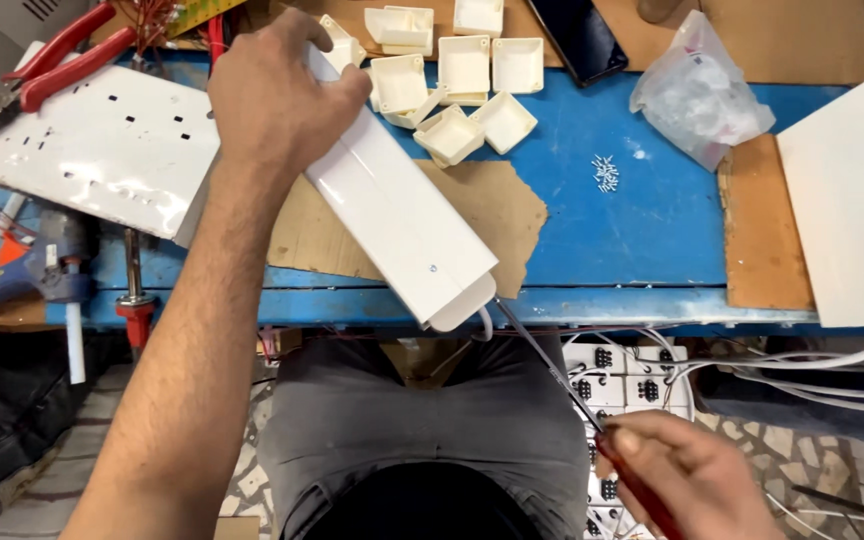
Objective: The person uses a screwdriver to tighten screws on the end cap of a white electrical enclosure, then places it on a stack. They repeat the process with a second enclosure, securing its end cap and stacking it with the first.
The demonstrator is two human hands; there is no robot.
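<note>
My left hand (pixel 277 95) grips the far end of a long white plastic casing (pixel 402 215) that lies slanted across the blue workbench (pixel 632 230), its near end hanging over the bench's front edge. My right hand (pixel 687 475) is low at the bottom right, shut on a red-handled screwdriver (pixel 562 385). The screwdriver's thin shaft points up-left, and its tip reaches the casing's near end.
Several small white plastic boxes (pixel 457 80) are clustered at the back. A white panel with slots (pixel 92 145), red pliers (pixel 47 65), a bag of parts (pixel 702 95), tiny screws (pixel 606 172), brown cardboard (pixel 507 215), a white board (pixel 852 190) and white wires (pixel 822 365) surround the work.
</note>
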